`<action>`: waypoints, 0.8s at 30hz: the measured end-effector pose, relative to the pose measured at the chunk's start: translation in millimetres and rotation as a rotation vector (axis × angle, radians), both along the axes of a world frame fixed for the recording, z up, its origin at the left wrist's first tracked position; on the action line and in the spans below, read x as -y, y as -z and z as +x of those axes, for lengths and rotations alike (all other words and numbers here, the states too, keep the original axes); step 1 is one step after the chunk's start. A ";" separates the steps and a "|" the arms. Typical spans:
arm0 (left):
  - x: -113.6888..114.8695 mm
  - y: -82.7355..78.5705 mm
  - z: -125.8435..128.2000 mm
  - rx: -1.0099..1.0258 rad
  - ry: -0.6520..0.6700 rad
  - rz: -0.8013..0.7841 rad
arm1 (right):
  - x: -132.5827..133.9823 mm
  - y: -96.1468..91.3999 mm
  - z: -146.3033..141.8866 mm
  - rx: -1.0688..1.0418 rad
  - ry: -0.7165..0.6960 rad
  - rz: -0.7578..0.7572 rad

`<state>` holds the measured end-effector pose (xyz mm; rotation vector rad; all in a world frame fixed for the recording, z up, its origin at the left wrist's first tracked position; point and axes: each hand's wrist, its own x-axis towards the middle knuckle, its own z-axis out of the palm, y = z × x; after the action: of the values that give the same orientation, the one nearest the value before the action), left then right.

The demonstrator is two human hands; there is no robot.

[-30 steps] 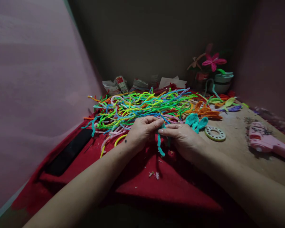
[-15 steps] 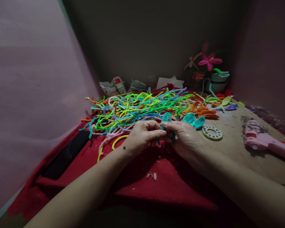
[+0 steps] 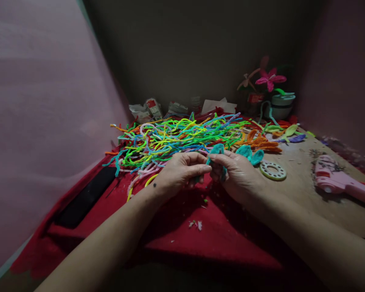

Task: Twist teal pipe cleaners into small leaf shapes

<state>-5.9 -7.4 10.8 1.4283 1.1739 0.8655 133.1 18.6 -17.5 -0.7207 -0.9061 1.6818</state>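
My left hand (image 3: 178, 172) and my right hand (image 3: 234, 172) meet over a red cloth (image 3: 200, 231), both pinching one teal pipe cleaner (image 3: 216, 149) that is bent into a loop above my fingers. Just behind my hands spreads a big tangle of coloured pipe cleaners (image 3: 176, 138). Two finished teal loops (image 3: 250, 154) lie to the right of my right hand, beside a pale round ring with holes (image 3: 273, 170).
A pink glue gun (image 3: 337, 182) lies on the brown board at the right. Orange pipe-cleaner shapes (image 3: 261, 142), a pink flower in a small pot (image 3: 275, 93), paper packets (image 3: 152, 108) at the back, a black flat object (image 3: 85, 198) at left.
The teal pipe cleaner hung down straight below my fingers; now it is bent up into a loop between both hands, which have drawn closer and lifted slightly.
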 end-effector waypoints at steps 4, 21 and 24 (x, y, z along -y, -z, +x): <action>-2.5 1.6 -6.5 0.110 0.062 -0.086 | -3.7 2.0 2.5 0.085 0.081 0.084; -2.2 1.6 -5.4 -0.059 -0.080 0.098 | -7.1 -2.0 6.2 -0.001 0.027 0.098; -2.1 0.2 -5.9 -0.055 -0.035 0.095 | -8.1 -2.2 6.6 -0.008 0.020 0.107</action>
<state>-11.8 -5.3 10.6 1.5210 1.2156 0.9220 139.8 26.7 -15.2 -0.6487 -0.9727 1.6049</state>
